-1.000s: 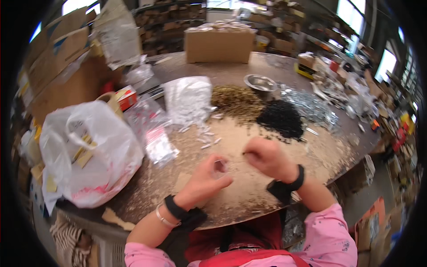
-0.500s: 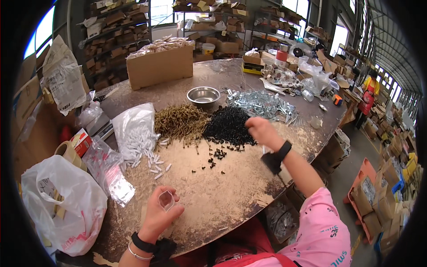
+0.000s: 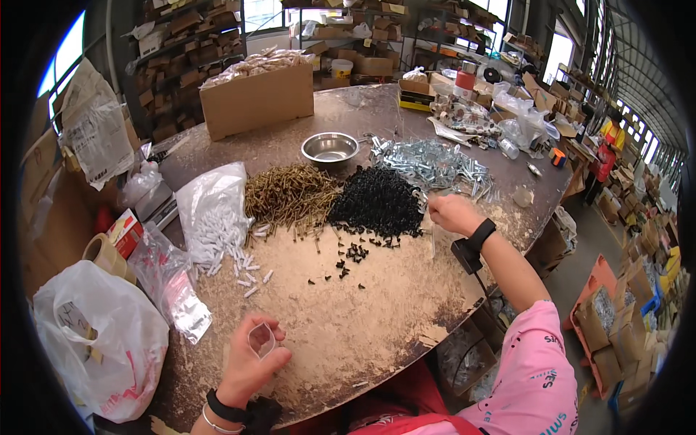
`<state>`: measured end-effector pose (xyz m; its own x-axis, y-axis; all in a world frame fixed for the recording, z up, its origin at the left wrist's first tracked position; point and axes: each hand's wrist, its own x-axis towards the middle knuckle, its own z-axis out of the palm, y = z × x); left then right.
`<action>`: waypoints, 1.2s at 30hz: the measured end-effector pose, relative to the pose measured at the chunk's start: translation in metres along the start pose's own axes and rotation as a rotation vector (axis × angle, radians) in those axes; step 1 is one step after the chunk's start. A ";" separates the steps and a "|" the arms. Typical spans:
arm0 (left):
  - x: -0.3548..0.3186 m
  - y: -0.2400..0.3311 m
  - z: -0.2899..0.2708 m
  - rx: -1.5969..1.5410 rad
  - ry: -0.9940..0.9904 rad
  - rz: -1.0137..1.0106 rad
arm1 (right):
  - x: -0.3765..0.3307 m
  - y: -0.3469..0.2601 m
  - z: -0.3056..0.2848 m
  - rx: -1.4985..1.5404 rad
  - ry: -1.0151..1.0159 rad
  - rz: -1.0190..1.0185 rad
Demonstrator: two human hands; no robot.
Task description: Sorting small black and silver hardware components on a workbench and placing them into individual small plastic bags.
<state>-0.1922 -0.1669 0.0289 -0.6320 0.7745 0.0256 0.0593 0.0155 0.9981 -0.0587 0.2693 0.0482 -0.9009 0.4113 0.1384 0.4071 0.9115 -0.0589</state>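
Note:
My left hand (image 3: 254, 357) is at the near left of the table, its thumb and fingers curled round a small clear plastic bag (image 3: 262, 339) whose mouth gapes upward. On the far side, my right hand (image 3: 455, 215) has its fingers pinched together between the black screw pile (image 3: 375, 203) and the silver screw pile (image 3: 431, 165). Whatever its fingertips hold is too small to make out. Left of the black pile lies a heap of brass-coloured screws (image 3: 290, 194). White plastic wall plugs (image 3: 217, 239) spill from a white bag (image 3: 215, 190) farther left.
A steel bowl (image 3: 330, 149) stands behind the piles, and a cardboard box (image 3: 259, 101) of small packets behind it. A white carrier bag (image 3: 98, 341), tape roll (image 3: 106, 255) and clear bags (image 3: 163, 272) crowd the left edge. Someone in a red apron (image 3: 605, 161) stands far right.
My right hand has moved rightward from the black screws' edge toward the silver ones. My left hand keeps hold of the small bag, almost in place.

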 end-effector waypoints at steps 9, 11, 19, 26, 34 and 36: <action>-0.003 0.004 0.001 -0.024 0.001 0.003 | -0.004 -0.013 -0.009 0.102 0.030 0.054; -0.003 -0.002 -0.002 -0.028 0.002 0.034 | -0.012 -0.025 -0.012 0.043 -0.081 0.094; -0.003 -0.002 -0.001 -0.010 -0.021 0.065 | -0.020 -0.010 0.013 -0.061 0.055 0.042; -0.001 -0.002 0.000 -0.020 -0.018 0.045 | -0.012 -0.005 0.019 -0.283 0.112 -0.144; -0.001 0.000 0.003 0.071 -0.032 0.089 | -0.027 -0.081 -0.021 0.209 0.386 -0.206; -0.002 -0.006 0.003 0.083 -0.040 0.082 | -0.035 -0.134 -0.030 0.566 0.385 -0.251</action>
<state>-0.1893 -0.1668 0.0231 -0.5910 0.8001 0.1028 0.1744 0.0023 0.9847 -0.0768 0.1324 0.0813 -0.7976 0.2542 0.5470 -0.0390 0.8832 -0.4673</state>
